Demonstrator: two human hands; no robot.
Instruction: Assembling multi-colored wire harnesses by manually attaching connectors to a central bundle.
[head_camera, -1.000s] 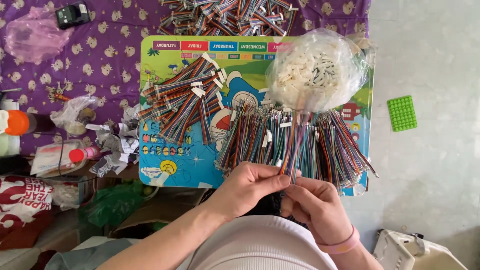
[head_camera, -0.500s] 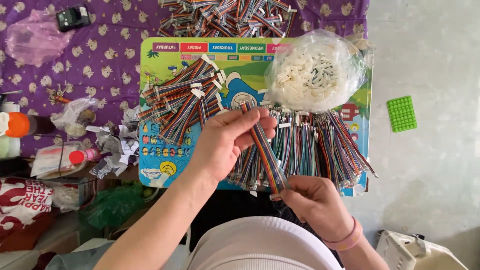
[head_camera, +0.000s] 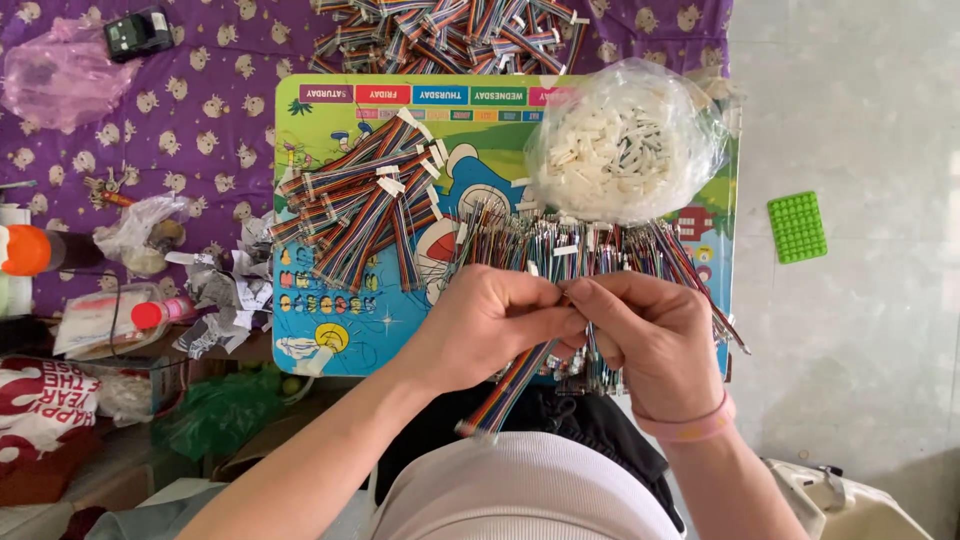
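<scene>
A rainbow ribbon cable (head_camera: 510, 385) is pinched between both hands, its tail hanging toward the lap. The left hand (head_camera: 490, 325) and right hand (head_camera: 650, 335) are closed on its upper end. Just beyond the knuckles lies a row of loose cables (head_camera: 600, 245), within easy reach, then a bag of white connectors (head_camera: 625, 140).

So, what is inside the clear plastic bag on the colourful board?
The clear plastic bag holds many small white pieces, which look like plastic connectors. Only the upper ones show; those deeper down and the part of the colourful board beneath the bag are covered.
</scene>
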